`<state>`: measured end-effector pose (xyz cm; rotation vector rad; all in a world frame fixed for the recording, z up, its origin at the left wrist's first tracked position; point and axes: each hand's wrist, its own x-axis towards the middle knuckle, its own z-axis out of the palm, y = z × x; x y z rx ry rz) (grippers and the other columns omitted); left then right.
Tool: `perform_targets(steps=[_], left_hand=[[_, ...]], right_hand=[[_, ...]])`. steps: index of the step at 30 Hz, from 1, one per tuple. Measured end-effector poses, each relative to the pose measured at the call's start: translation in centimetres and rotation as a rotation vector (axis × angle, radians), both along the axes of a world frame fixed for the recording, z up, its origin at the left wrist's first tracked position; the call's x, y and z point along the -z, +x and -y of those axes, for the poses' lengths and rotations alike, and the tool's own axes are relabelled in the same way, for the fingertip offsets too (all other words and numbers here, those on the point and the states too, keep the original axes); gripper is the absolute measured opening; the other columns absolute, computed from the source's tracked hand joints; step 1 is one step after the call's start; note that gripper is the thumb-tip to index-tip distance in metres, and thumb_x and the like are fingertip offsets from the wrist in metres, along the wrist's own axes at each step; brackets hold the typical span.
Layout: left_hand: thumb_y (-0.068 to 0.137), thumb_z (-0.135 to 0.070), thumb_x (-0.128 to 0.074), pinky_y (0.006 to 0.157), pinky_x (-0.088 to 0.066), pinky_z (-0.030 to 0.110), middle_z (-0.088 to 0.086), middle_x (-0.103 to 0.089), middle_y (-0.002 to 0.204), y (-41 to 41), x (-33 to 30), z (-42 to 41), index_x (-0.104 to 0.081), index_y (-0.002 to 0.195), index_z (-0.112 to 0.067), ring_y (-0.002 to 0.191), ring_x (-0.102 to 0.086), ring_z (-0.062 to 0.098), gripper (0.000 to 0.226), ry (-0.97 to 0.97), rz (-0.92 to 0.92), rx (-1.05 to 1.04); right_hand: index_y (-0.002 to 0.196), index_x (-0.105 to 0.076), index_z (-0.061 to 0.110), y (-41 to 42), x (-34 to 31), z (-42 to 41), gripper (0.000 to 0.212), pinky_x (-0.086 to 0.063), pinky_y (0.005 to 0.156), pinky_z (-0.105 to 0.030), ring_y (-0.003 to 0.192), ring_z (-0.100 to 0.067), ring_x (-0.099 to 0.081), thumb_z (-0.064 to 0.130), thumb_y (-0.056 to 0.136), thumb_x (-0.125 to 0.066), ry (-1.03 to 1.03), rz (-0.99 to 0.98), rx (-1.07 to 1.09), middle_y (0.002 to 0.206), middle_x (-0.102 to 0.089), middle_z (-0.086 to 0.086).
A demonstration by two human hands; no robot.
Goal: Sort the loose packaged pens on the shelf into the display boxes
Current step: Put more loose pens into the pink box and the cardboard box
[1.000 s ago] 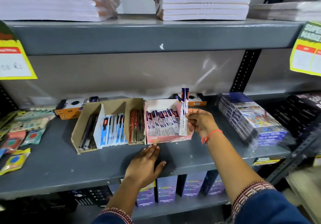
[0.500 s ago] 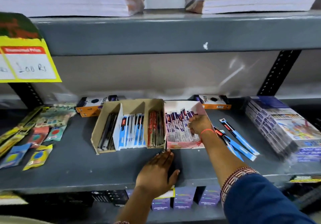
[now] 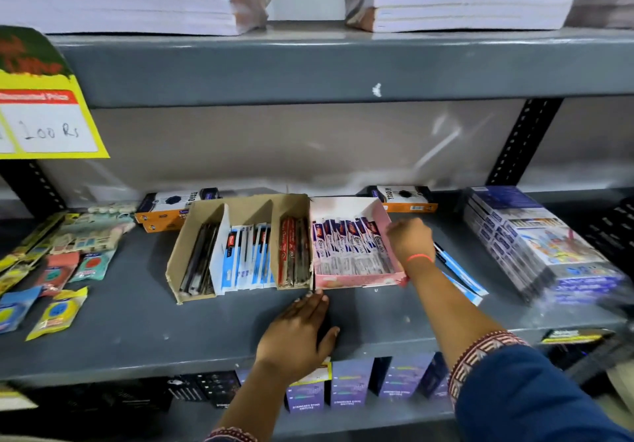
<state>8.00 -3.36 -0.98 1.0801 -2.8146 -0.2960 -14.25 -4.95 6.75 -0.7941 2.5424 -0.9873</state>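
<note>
A pink display box (image 3: pixel 356 280) on the grey shelf (image 3: pixel 137 321) holds a row of purple-and-white packaged pens (image 3: pixel 346 239). Left of it, a brown cardboard box (image 3: pixel 178 260) has compartments with black pens (image 3: pixel 199 260), blue-and-white packaged pens (image 3: pixel 245 256) and red pens (image 3: pixel 291 253). My right hand (image 3: pixel 410 239) hovers at the pink box's right wall, fingers curled downward and hidden. Loose blue packaged pens (image 3: pixel 459 273) lie just right of my wrist. My left hand (image 3: pixel 298 332) rests flat on the shelf before the boxes, holding nothing.
Small coloured packets (image 3: pixel 58 311) lie scattered at the left. Orange-and-black boxes (image 3: pixel 164 208) stand behind the display boxes. A stack of wrapped blue packs (image 3: pixel 535 246) fills the right. The upper shelf (image 3: pixel 308 64) carries paper stacks. A yellow price tag (image 3: pixel 48 122) hangs at left.
The purple-and-white pen I held upright a second ago went into the pink box. My right hand has since shifted right to the box's wall. My left hand stayed flat on the shelf.
</note>
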Motion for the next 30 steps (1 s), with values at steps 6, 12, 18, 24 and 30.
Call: perform_targets(steps=[6, 12, 18, 24, 30], left_hand=[[0.082, -0.063, -0.001, 0.109, 0.004, 0.019, 0.000, -0.012, 0.157, -0.8, 0.1, -0.8, -0.014, 0.147, -0.016, 0.143, -0.007, 0.013, 0.081, -0.039, 0.016, 0.004], [0.099, -0.045, -0.022, 0.114, -0.001, 0.025, 0.002, -0.008, 0.158, -4.4, 0.2, -1.7, -0.012, 0.147, -0.014, 0.144, -0.003, 0.015, 0.058, 0.018, 0.062, 0.086], [0.100, -0.044, -0.023, 0.113, 0.001, 0.022, -0.003, -0.009, 0.157, -5.1, 0.4, -1.8, -0.015, 0.147, -0.018, 0.143, -0.003, 0.011, 0.055, 0.045, 0.004, 0.089], [0.100, -0.044, -0.023, 0.110, 0.002, 0.019, -0.006, -0.010, 0.157, -5.1, 0.2, -1.9, -0.015, 0.147, -0.021, 0.143, -0.003, 0.009, 0.054, 0.028, -0.014, 0.091], [0.099, -0.047, -0.022, 0.114, -0.002, 0.022, -0.006, -0.012, 0.157, -5.2, 0.9, -1.7, -0.017, 0.147, -0.022, 0.143, -0.005, 0.009, 0.055, 0.018, -0.012, 0.079]], right_hand=[[0.116, -0.062, -0.003, -4.5, 1.4, -5.2, 0.034, -0.047, 0.093, -0.042, 0.115, -0.042, -0.057, 0.010, 0.090, -0.046, 0.184, -0.093, 0.060, 0.124, -0.061, -0.027], [0.120, -0.061, 0.005, -5.6, 3.4, -6.3, 0.036, -0.048, 0.096, -0.040, 0.118, -0.037, -0.057, 0.016, 0.088, -0.049, 0.375, -0.161, -0.074, 0.124, -0.062, -0.020], [0.114, -0.063, 0.002, -7.7, 3.9, -5.5, 0.034, -0.050, 0.088, -0.033, 0.112, -0.035, -0.060, 0.012, 0.082, -0.055, 0.392, -0.072, -0.105, 0.122, -0.064, -0.019], [0.086, -0.071, 0.000, -8.9, 1.9, -6.4, 0.007, -0.031, 0.046, -0.017, 0.069, -0.021, -0.047, 0.001, 0.083, -0.064, 0.001, 0.333, -0.026, 0.070, -0.060, -0.010], [0.065, -0.055, 0.018, -6.8, -0.2, -8.2, 0.027, -0.027, 0.050, -0.019, 0.054, -0.008, -0.041, 0.002, 0.086, -0.059, -0.380, 0.763, 0.046, 0.037, -0.056, 0.008]])
